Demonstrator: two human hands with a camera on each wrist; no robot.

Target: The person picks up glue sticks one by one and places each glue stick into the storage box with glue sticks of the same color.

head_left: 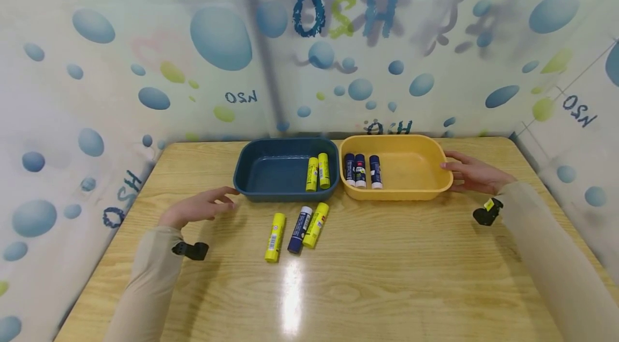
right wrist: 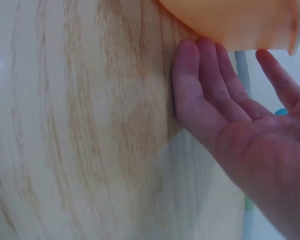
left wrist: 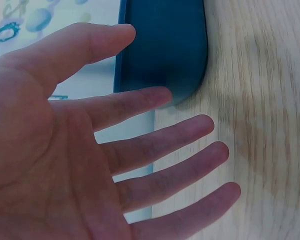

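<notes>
My left hand (head_left: 200, 206) is beside the left end of a dark blue tray (head_left: 256, 197), fingers spread and palm empty; its index fingertip overlaps the tray's corner (left wrist: 190, 82) in the left wrist view. My right hand (head_left: 476, 172) holds the right end of a yellow tray (head_left: 396, 195), thumb over the rim and fingers against the outer wall (right wrist: 230, 22). Two yellow glue sticks (head_left: 318, 172) lie in the blue tray. Several dark blue glue sticks (head_left: 360, 171) with white ends lie at the left of the yellow one.
In front of the trays, a yellow glue stick (head_left: 274, 237), a dark blue glue stick (head_left: 300, 230) and another yellow glue stick (head_left: 316, 225) lie on the wooden table (head_left: 387, 277). The trays stand side by side against a patterned backdrop (head_left: 193, 111).
</notes>
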